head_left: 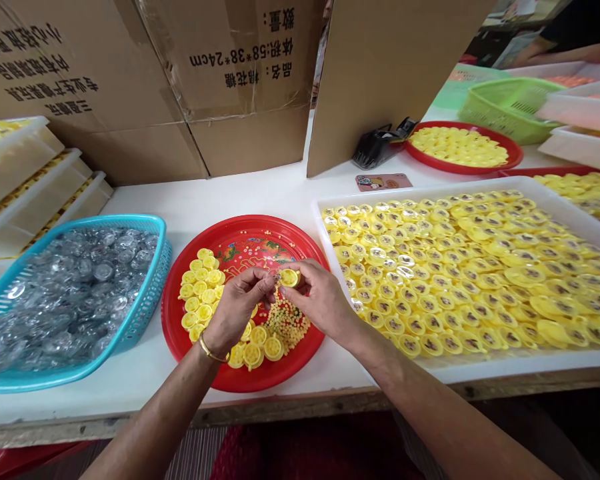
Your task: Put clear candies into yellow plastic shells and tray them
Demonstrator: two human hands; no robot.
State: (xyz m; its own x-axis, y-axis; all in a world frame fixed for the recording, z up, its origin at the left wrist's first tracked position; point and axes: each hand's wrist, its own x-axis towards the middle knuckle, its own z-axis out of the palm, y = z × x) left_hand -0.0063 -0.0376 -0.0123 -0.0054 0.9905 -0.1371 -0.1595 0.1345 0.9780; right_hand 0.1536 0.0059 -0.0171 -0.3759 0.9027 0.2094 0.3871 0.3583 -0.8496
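Both my hands meet above a red round tray [240, 235]. My right hand [320, 300] pinches a small yellow round cup [289, 277] between thumb and fingers. My left hand [237, 308], a gold bangle on its wrist, has its fingertips pinched together right against that cup; what they hold is too small to make out. On the tray lie a cluster of yellow cups [200, 293] at the left and a heap of tiny yellow beads [286, 323] under my hands.
A blue basket [145, 320] of clear plastic lids sits at the left. A white tray [480, 370] full of filled yellow cups lies at the right. Cardboard boxes [240, 73] stand behind. Another red tray [463, 167], a green basket [505, 107] and someone's arm [560, 50] are far right.
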